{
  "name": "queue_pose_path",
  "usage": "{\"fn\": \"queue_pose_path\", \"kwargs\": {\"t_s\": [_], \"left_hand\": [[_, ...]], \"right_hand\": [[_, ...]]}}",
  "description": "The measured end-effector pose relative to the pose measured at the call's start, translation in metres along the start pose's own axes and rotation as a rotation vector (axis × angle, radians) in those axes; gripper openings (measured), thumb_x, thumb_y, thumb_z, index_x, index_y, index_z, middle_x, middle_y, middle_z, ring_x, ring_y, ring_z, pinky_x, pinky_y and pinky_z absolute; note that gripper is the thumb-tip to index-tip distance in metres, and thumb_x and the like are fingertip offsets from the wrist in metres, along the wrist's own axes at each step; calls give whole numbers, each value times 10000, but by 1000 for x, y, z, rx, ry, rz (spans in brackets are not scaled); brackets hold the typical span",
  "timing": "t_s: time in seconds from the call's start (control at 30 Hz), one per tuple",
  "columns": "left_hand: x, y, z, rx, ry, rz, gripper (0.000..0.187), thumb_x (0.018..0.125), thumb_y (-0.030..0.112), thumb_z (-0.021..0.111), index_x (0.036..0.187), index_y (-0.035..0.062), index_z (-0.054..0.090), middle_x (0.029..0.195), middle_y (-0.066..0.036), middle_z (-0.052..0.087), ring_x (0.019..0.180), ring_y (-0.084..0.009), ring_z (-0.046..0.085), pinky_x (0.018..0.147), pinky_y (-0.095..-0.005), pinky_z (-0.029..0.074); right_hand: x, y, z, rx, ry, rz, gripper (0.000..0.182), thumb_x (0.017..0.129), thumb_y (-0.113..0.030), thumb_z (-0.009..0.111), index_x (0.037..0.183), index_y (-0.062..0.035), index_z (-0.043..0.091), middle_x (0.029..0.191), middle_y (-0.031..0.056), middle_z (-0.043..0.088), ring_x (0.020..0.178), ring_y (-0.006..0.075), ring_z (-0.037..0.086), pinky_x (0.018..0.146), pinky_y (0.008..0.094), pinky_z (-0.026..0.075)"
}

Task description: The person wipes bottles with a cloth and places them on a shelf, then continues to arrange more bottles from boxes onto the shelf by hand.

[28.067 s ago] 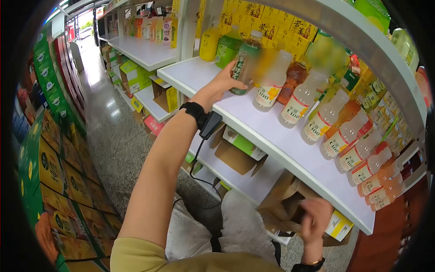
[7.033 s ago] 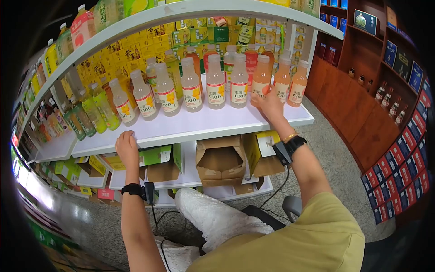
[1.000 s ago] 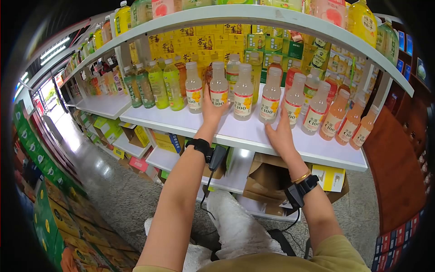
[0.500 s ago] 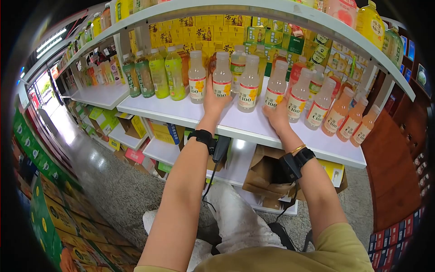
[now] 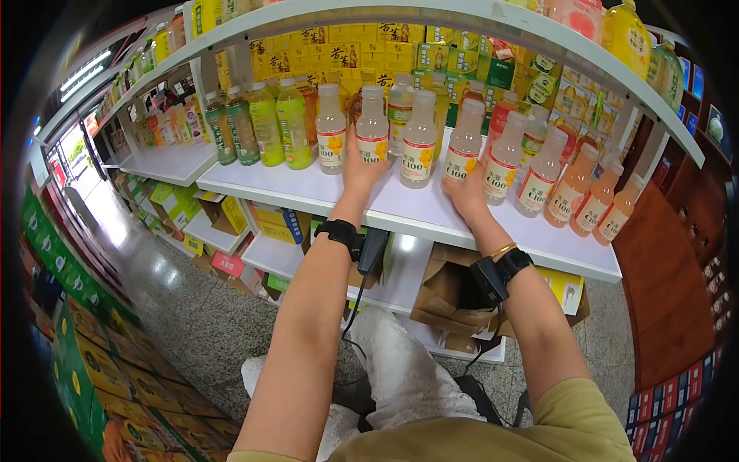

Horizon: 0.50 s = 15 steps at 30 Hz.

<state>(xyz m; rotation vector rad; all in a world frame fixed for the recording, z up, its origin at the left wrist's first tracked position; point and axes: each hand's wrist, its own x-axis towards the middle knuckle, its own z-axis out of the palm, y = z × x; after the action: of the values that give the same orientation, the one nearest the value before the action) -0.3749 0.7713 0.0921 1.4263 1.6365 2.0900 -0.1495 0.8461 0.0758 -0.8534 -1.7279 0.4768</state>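
Observation:
My left hand [image 5: 360, 165] is wrapped round the lower part of a clear C100 bottle [image 5: 372, 115], covering part of its label. My right hand [image 5: 467, 191] is at the base of another clear bottle [image 5: 466, 127], its fingers around the label. Between the two hands stands a clear C100 bottle [image 5: 418, 138]. Left of my left hand is one more clear bottle [image 5: 331, 127]. A clear bottle with a yellow and red label [image 5: 504, 162] stands just right of my right hand. All these bottles are upright on the white shelf [image 5: 392, 202].
Green tea bottles [image 5: 292, 127] line the shelf's left part; orange bottles [image 5: 571, 189] stand at its right end. An upper shelf [image 5: 369, 14] curves overhead. Below are an open cardboard box [image 5: 446, 296] and lower shelves. Stacked cartons [image 5: 115, 377] stand at lower left.
The bottle in my right hand has shifted slightly, standing a little further up and left in view. My hands have otherwise barely moved, and the view has shifted slightly.

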Motion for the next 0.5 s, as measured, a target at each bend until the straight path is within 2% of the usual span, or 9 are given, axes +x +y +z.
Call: {"fn": "queue_pose_path", "kwargs": {"t_s": [0.13,0.2,0.23,0.3,0.33,0.4,0.43,0.47,0.5], "left_hand": [[-9,-7,-4,-200,55,31,1041,704,-18,804,1579,138,261,1420,-142,470,1301,-252,494,1055,-381,453],[-28,22,-18,-106,230,-85,976,745,54,835,1562,129,304,1372,-158,503,1265,-256,513,1035,-395,459],[-28,22,-27,-95,243,-77,976,745,54,835,1562,129,304,1372,-158,503,1265,-256,513,1035,-395,459],[-28,17,-44,189,340,62,920,786,113,829,1551,116,317,1337,-179,513,1217,-302,530,1044,-417,435],[-23,15,-51,239,369,63,911,755,88,842,1531,100,366,1408,-185,494,1277,-296,509,1028,-396,458],[-10,13,-62,352,332,90,943,755,80,839,1547,91,327,1455,-193,457,1312,-311,489,1057,-406,442],[-4,12,-67,456,293,126,975,756,73,837,1563,82,289,1503,-201,421,1347,-326,468,1086,-417,426],[1,8,-71,459,297,123,975,756,73,837,1563,82,289,1503,-201,421,1347,-326,468,1086,-417,426],[8,-4,-74,347,216,85,1033,753,65,838,1581,77,221,1543,-206,370,1384,-337,433,1128,-427,383]], "right_hand": [[1,5,-3,24,-23,-7,721,765,-132,755,1323,93,357,1274,295,535,1195,398,580,1017,438,468],[-16,-4,-15,154,-130,81,827,772,-133,761,1412,111,297,1394,311,463,1308,393,504,1099,422,408],[-27,-14,-20,168,-139,73,827,772,-133,761,1412,111,297,1394,311,463,1308,393,504,1099,422,408],[-46,-32,-36,47,-118,110,911,788,-115,754,1490,120,224,1496,309,379,1410,382,403,1171,402,329],[-46,-34,-38,51,-125,113,911,788,-115,754,1490,120,224,1496,309,379,1410,382,403,1171,402,329],[-51,-35,-43,91,-142,156,958,810,-113,739,1535,113,155,1559,301,311,1472,369,317,1209,390,269],[-54,-39,-44,92,-149,160,958,810,-113,739,1535,113,155,1559,301,311,1472,369,317,1209,390,269],[-55,-44,-43,113,-162,134,941,819,-122,732,1535,106,165,1567,297,299,1478,370,307,1210,399,267],[-55,-47,-42,134,-172,105,925,828,-132,726,1534,99,175,1576,292,287,1484,371,298,1212,408,264]]}}
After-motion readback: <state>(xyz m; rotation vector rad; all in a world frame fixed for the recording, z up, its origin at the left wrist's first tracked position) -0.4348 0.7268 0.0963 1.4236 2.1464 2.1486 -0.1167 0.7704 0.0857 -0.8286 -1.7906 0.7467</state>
